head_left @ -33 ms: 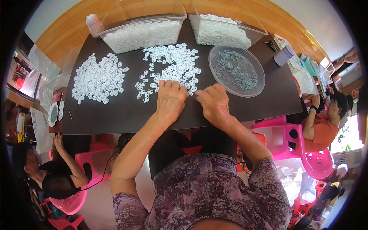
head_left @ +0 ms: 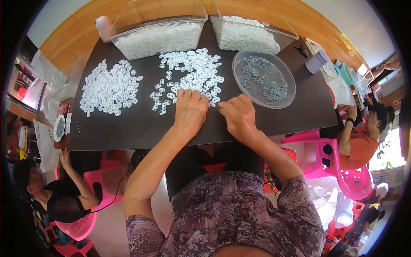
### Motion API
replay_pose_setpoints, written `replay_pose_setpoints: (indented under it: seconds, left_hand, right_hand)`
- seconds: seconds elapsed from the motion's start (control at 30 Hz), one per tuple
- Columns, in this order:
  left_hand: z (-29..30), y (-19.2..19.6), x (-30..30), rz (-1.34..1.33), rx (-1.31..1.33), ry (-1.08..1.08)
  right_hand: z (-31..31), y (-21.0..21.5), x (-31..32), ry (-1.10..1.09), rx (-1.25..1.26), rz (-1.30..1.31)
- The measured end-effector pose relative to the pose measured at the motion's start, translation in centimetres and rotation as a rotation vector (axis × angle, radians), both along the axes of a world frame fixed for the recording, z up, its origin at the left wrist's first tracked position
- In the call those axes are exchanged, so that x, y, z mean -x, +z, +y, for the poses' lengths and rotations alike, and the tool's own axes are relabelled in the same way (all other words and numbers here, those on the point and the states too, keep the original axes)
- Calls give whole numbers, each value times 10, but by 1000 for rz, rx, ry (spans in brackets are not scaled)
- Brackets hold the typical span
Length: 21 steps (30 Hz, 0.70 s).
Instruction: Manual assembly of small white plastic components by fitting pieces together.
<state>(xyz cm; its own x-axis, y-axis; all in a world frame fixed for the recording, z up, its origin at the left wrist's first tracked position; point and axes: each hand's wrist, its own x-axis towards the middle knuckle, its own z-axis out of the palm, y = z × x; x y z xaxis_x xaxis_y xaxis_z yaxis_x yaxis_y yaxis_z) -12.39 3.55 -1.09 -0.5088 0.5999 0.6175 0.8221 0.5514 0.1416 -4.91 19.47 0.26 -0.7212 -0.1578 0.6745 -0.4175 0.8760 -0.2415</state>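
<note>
My left hand (head_left: 189,112) is closed, knuckles up, at the near edge of the middle pile of small white oval plastic pieces with holes (head_left: 197,76). Its fingertips are hidden beneath it, so what they hold cannot be seen. Just to its right, my right hand (head_left: 240,116) is bent inward with thumb and finger pinched together. Anything in that pinch is too small or hidden to name. A few white pieces lie between the two hands. Beyond my right hand sits a clear round tray (head_left: 289,95) holding many small grey-green screw-like pins (head_left: 272,83).
Another heap of white pieces (head_left: 110,89) lies on the left of the dark table (head_left: 145,132). Two clear bins (head_left: 162,40) (head_left: 248,36) full of white pieces stand at the back. A lilac cup (head_left: 317,62) and dark pliers (head_left: 303,50) are far right. People sit at both sides.
</note>
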Motion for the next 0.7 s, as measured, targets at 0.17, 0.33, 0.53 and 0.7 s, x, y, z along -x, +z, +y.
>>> replay_pose_setpoints:
  seconds: [0.17, 0.33, 0.53, 0.7]
  left_hand:
    - [-2, 3, -1, -48, 81, 31]
    - [-10, 3, -1, -314, -46, 68]
    - [-14, 4, 0, -324, -51, 57]
    - [-19, 7, 4, -424, -109, 80]
  right_hand:
    - [-1, -2, -4, 9, 33, -27]
    - [-8, -4, -2, 42, 70, -26]
    - [-8, -8, -1, 40, 68, -7]
    - [-10, -15, 8, -52, -40, -5]
